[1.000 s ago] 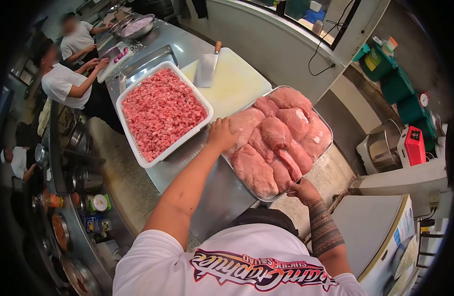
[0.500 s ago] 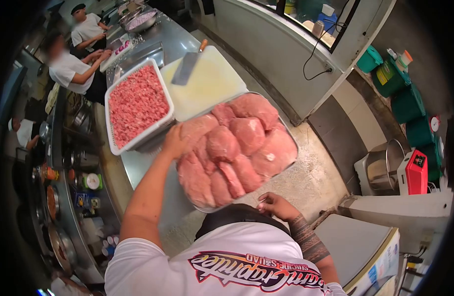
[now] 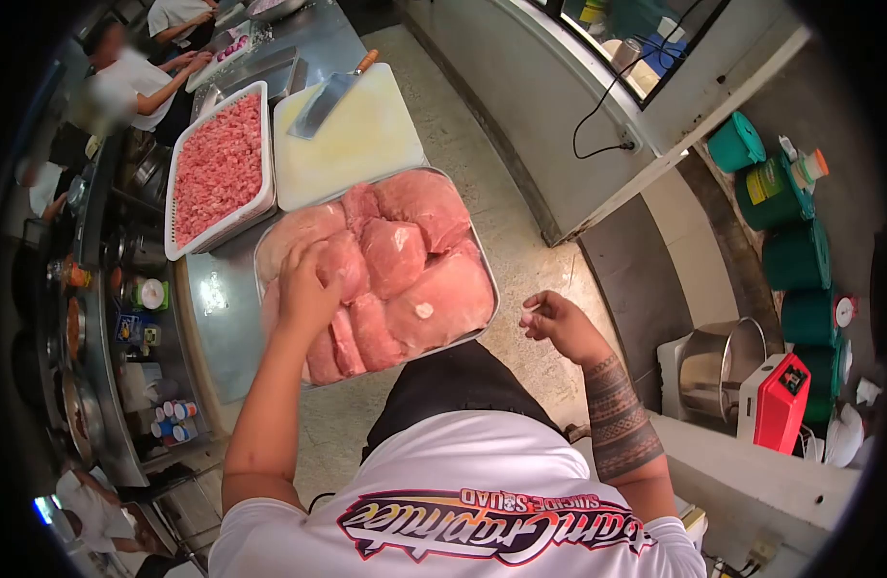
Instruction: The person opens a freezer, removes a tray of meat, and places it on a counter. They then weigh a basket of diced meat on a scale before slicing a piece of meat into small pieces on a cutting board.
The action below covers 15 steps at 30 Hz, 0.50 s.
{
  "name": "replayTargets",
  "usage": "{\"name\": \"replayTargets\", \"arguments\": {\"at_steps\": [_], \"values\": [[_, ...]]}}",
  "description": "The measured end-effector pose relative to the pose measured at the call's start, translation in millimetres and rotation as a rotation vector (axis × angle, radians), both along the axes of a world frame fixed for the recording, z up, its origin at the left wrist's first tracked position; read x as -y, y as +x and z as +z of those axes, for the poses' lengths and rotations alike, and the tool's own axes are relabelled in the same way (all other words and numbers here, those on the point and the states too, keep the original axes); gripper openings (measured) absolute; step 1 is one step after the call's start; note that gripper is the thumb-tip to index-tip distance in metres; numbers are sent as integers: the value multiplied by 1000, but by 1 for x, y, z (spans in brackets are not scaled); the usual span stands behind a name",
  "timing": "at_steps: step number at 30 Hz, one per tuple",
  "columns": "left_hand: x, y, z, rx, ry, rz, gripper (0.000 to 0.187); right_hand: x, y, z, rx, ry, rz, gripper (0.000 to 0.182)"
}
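A metal tray [image 3: 498, 289] heaped with large pieces of raw pink meat [image 3: 443, 299] sits at the near end of the steel table. My left hand [image 3: 306, 291] is on the left part of the heap, fingers curled round one rounded piece of meat [image 3: 341, 266]. Its palm side is hidden. To the right of the tray, my right hand [image 3: 562, 328] hangs in the air with loosely bent fingers, thumb apart, and I see nothing held. Behind the tray, a cleaver [image 3: 323, 104] with a wooden handle rests on a white cutting board [image 3: 366, 144].
A white basket [image 3: 268, 144] of diced meat stands left of the board, beside a steel pan [image 3: 287, 69]. Co-workers [image 3: 140, 82] work at the far left of the table [image 3: 212, 337]. A mixer bowl [image 3: 723, 366] and green bins [image 3: 795, 255] stand at right.
My left hand has moved from the tray's left rim onto a piece of meat. My right hand has lifted away from my waist. The view has shifted, so the tray appears farther left.
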State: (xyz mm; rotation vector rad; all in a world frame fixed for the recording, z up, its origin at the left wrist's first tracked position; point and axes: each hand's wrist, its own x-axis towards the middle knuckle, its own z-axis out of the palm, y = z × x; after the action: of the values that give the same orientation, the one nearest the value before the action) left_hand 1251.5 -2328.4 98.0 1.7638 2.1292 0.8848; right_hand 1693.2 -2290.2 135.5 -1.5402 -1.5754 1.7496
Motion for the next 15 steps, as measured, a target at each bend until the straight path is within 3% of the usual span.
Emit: {"name": "replayTargets", "arguments": {"at_steps": [4,8,15], "values": [[-26,58,10,147,-96,-100,55,-55,20,15,-17,-20,-41,33],[-50,106,15,-109,-174,-93,69,-99,62,31,41,-38,-52,34],[-76,133,31,-96,-428,65,78,-203,108,39,63,-63,7,30]]}}
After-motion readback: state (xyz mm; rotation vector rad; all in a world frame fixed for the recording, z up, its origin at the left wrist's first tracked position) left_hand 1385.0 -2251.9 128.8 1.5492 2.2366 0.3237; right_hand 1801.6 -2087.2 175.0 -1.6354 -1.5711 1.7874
